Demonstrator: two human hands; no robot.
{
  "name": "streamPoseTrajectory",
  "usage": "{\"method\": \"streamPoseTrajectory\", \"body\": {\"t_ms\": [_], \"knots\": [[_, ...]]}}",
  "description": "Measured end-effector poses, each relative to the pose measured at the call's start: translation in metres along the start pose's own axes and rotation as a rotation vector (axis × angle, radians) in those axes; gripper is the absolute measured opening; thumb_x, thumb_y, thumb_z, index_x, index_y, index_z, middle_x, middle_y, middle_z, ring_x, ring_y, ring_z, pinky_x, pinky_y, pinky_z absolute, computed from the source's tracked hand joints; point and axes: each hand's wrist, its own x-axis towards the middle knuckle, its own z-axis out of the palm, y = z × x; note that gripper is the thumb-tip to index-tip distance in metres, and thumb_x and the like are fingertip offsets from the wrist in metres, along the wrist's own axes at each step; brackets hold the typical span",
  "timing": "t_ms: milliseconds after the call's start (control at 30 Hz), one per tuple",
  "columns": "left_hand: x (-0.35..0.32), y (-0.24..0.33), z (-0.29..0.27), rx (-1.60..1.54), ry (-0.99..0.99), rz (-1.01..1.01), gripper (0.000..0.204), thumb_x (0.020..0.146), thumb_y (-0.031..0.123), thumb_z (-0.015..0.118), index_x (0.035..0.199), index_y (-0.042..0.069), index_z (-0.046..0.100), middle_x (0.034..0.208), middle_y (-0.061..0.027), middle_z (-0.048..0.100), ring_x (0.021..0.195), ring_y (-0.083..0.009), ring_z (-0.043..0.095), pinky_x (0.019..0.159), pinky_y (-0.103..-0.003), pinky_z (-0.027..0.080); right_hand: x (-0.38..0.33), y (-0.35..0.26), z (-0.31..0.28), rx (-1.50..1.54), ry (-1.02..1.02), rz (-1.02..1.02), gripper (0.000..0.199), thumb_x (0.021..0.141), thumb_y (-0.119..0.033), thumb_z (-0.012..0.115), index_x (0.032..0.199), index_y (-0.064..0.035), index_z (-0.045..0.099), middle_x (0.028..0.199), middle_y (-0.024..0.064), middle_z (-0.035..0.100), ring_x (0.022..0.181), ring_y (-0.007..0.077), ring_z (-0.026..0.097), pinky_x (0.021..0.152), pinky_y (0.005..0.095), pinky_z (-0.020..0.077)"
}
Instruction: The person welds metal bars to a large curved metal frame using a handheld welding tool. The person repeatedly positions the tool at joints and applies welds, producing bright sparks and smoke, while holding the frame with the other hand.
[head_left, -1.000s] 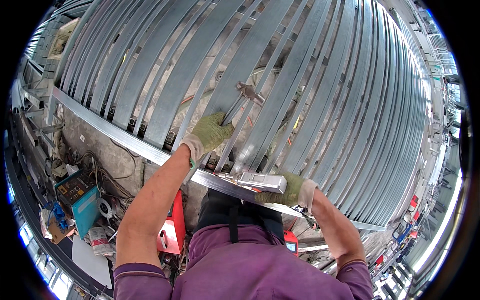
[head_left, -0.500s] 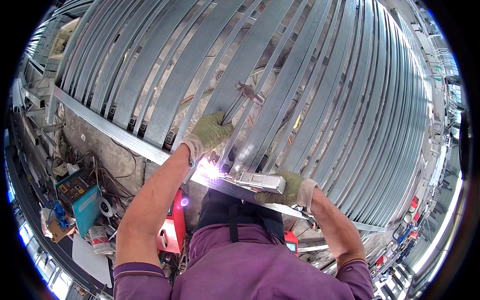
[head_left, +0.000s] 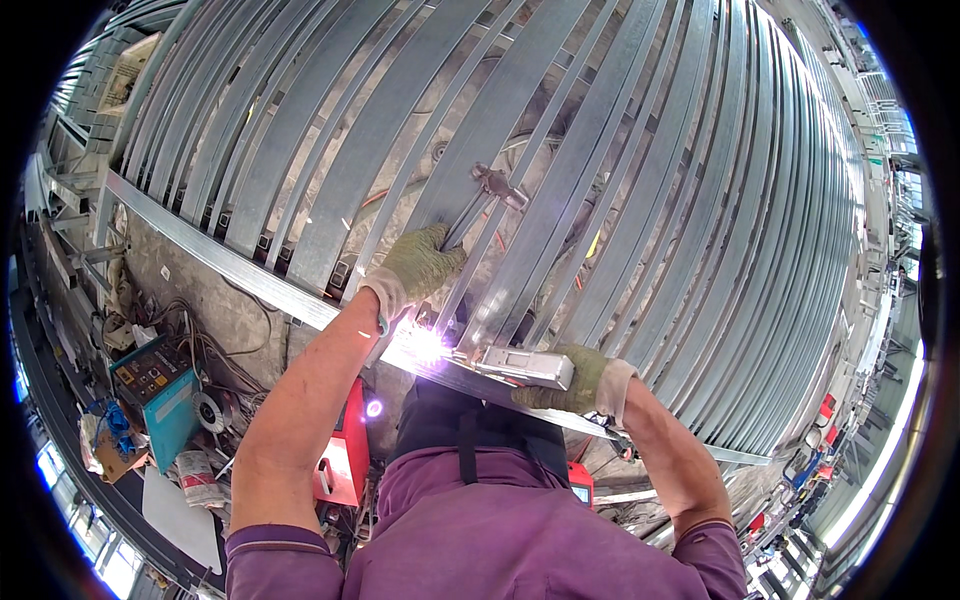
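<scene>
My left hand (head_left: pixel 415 262), in a green work glove with a pale cuff, is closed round the handle of a hammer (head_left: pixel 498 186). The hammer head lies out over the flat metal bars. In my right hand (head_left: pixel 580 380), also gloved, is a silver box-shaped welding torch (head_left: pixel 525 366), its tip pointing left. Bright white-violet glare and sparks burst at that tip, on the near metal rail (head_left: pixel 460 378), just below my left wrist. The glare hides the exact spot on the metal.
Parallel grey metal bars (head_left: pixel 400 130) with gaps between them fill the space ahead. To the left stand a teal welding machine (head_left: pixel 160 395), a wire spool (head_left: pixel 211 412) and tangled cables. A red machine (head_left: pixel 345 455) stands below the rail, near my left forearm.
The torch and my right hand have shifted very slightly right. Sparks still fly, with a few streaks now near my left forearm. My left hand and the hammer stay in place.
</scene>
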Motion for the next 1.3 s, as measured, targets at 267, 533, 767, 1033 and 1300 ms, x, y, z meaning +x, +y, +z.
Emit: {"method": "streamPoseTrajectory", "body": {"t_ms": [267,533,767,1033,1300], "knots": [[0.003,-0.005,0.001,-0.029,0.003,0.024,0.021,0.106,0.025,0.073,0.113,0.006,0.074,0.095,-0.006,0.078,0.076,-0.0129,0.067,0.069,-0.033,0.054,-0.006,-0.005,-0.003,-0.041,0.011,0.031,0.074,0.09,-0.056,0.093,0.146,-0.0115,0.073,0.133,0.013,0.081,0.123,0.0242,0.075,0.106,0.0384,0.0573],[-0.001,0.002,0.0,-0.039,0.016,0.017,0.04,0.1,0.029,0.072,0.125,-0.002,0.075,0.106,-0.0232,0.08,0.097,-0.0332,0.077,0.09,-0.043,0.059,-0.013,0.005,0.004,0.014,0.118,-0.06,0.074,0.088,-0.071,0.084,0.136,-0.0144,0.078,0.123,0.0172,0.081,0.118,0.0374,0.077,0.1,0.0431,0.0596],[-0.004,0.009,-0.002,-0.062,-0.02,-0.003,0.038,0.101,0.028,0.071,0.124,-0.001,0.075,0.104,-0.0203,0.08,0.096,-0.0298,0.077,0.086,-0.042,0.059,0.009,0.053,0.02,0.146,0.143,-0.151,0.073,0.089,-0.068,0.085,0.137,-0.014,0.078,0.123,0.0177,0.081,0.117,0.0389,0.076,0.1,0.0433,0.0594],[-0.02,-0.001,-0.013,-0.071,0.085,0.107,0.032,0.104,0.028,0.077,0.121,0.001,0.074,0.098,-0.0096,0.077,0.086,-0.0156,0.072,0.073,-0.035,0.055,-0.057,-0.023,0.001,0.067,0.108,0.026,0.066,0.091,-0.057,0.09,0.136,-0.0103,0.078,0.122,0.0131,0.084,0.112,0.0274,0.079,0.098,0.0399,0.0618],[-0.028,0.003,-0.081,0.076,0.224,0.066,0.04,0.103,0.036,0.078,0.124,0.002,0.075,0.085,-0.0092,0.071,0.073,-0.0184,0.062,0.07,-0.038,0.051,-0.09,-0.064,0.005,-0.001,0.164,-0.092,0.06,0.095,-0.055,0.085,0.135,-0.0098,0.076,0.115,0.013,0.084,0.104,0.03,0.081,0.093,0.0395,0.0631]]}}
